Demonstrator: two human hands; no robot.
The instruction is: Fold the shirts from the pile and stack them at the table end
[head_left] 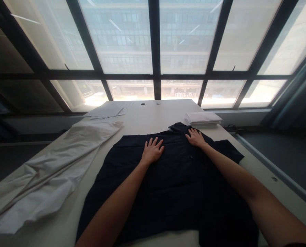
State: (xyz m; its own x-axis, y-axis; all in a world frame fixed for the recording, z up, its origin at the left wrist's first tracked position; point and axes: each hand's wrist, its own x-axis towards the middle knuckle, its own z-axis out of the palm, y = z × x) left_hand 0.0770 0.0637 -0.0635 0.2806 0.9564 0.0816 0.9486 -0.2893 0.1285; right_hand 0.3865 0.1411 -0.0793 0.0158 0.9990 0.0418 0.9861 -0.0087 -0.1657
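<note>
A dark navy collared shirt (pixel 173 192) lies spread over the near part of the white table, its collar at the far side and one short sleeve out to the right. My left hand (pixel 153 151) rests flat on the cloth near its upper edge, fingers spread. Close to the collar, my right hand (pixel 195 138) also lies flat on the shirt with its fingers apart. Neither hand grips the fabric. My forearms cover parts of the shirt, and its folds are hard to make out in the dark cloth.
Crumpled pale trousers (pixel 57 164) stretch along the left of the table (pixel 153 118). Paper sheets (pixel 108 109) lie at the far left, and a folded white cloth stack (pixel 203 118) sits at the far right. Tall windows (pixel 183 37) rise behind the table.
</note>
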